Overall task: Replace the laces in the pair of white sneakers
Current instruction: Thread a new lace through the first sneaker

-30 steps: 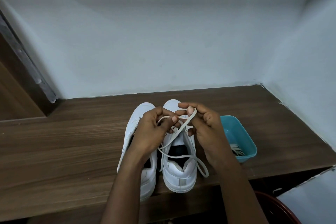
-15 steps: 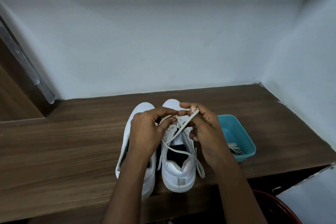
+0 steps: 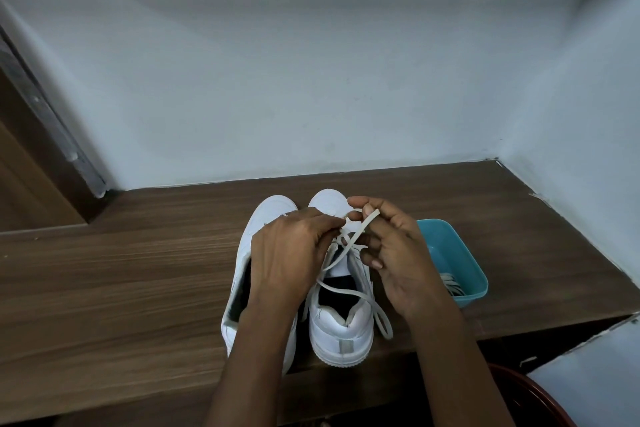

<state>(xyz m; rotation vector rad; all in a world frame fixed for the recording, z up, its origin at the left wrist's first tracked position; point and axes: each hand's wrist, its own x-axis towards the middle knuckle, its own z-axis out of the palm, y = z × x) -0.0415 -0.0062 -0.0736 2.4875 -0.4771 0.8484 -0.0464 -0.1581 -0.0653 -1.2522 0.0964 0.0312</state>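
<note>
White sneakers [image 3: 332, 204] parked side by side near the front edge of the counter [image 3: 121, 288], heels toward the camera, toes toward the back wall. Left hand [image 3: 287, 253] hovering over the left shoe [image 3: 273, 213], fingers curled, tips pinching the lace [image 3: 346, 291] above the right shoe [image 3: 341, 336]. Right hand [image 3: 398, 253] pinching a strand of that same lace between thumb and forefinger, other fingers loosely curled in. Slack loop draped across the right shoe's opening and down beside its heel. Teal tub [image 3: 464, 253] just right of the shoes, toward the counter's right edge, with more laces [image 3: 450, 286] lying inside.
</note>
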